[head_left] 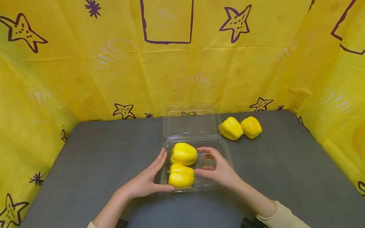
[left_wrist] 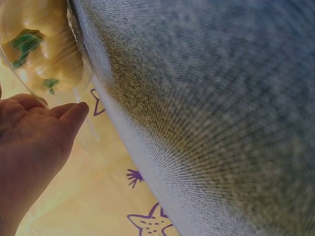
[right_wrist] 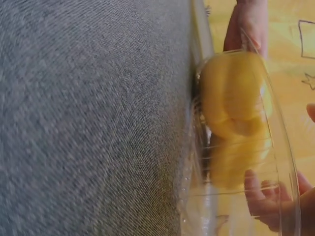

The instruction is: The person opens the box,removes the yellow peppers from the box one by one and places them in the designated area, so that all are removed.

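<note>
A clear plastic clamshell box [head_left: 226,150] sits on the table with its lid [head_left: 191,126] folded back. Inside its left half lie two yellow bell peppers, a rear one [head_left: 184,153] and a front one [head_left: 181,176]; green stems show in the left wrist view. My left hand [head_left: 146,180] rests against the box's left side, fingers extended along the wall and thumb at the front corner. Over the right half is my right hand [head_left: 220,169], fingers bent and spread from the thumb, with nothing between them. Its fingertips are close to both peppers; whether they touch cannot be told.
Two more yellow bell peppers, one nearer [head_left: 231,128] and one farther right [head_left: 251,127], lie side by side on the dark grey table [head_left: 283,170], behind and right of the box. A yellow printed cloth [head_left: 184,66] hangs around the table's back and sides.
</note>
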The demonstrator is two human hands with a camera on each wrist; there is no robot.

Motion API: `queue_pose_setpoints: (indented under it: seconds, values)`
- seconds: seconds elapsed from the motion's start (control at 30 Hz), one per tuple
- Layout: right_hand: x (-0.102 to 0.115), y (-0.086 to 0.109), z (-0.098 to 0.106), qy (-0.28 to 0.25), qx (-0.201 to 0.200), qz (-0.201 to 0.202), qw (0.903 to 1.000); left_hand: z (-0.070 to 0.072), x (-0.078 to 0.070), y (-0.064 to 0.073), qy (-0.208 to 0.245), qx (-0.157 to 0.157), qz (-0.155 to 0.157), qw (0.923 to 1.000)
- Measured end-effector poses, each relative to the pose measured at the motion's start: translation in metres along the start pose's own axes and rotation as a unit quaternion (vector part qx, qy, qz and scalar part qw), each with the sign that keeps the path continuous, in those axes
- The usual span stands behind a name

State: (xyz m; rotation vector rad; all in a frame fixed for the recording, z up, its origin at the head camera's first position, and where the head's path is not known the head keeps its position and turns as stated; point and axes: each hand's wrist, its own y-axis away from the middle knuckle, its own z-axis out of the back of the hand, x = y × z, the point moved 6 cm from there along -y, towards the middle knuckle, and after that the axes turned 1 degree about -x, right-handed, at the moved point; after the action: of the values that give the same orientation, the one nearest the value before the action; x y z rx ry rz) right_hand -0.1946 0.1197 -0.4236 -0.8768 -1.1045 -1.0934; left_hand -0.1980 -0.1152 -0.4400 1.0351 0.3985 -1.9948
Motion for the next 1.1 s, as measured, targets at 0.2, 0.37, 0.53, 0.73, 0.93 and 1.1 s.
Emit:
queue_pose_setpoints:
  seconds: [0.2,0.37,0.53,0.73,0.93,1.1]
  values:
    - [0.001,0.001,-0.009,0.035,0.023,0.016,0.9990,0.000,0.001,0.000,0.002,0.002,0.001,1.0000]
    - [0.002,0.000,-0.016,0.070,0.052,0.057,0.9946,0.001,0.001,0.001,0.000,-0.001,0.000,1.0000]
    - [0.005,0.000,-0.024,0.116,0.071,0.076,0.9878,0.001,0.001,0.001,0.001,-0.002,0.001,1.0000]
    - [0.009,0.001,-0.031,0.153,0.074,0.094,0.9810,0.001,0.002,0.001,0.004,-0.001,0.007,1.0000]
    - [0.009,0.000,-0.037,0.162,0.083,0.104,0.9778,0.000,0.001,0.001,0.007,-0.001,0.007,0.9999]
    - [0.007,-0.002,-0.042,0.162,0.091,0.104,0.9771,0.000,0.001,0.000,0.004,-0.002,0.004,1.0000]
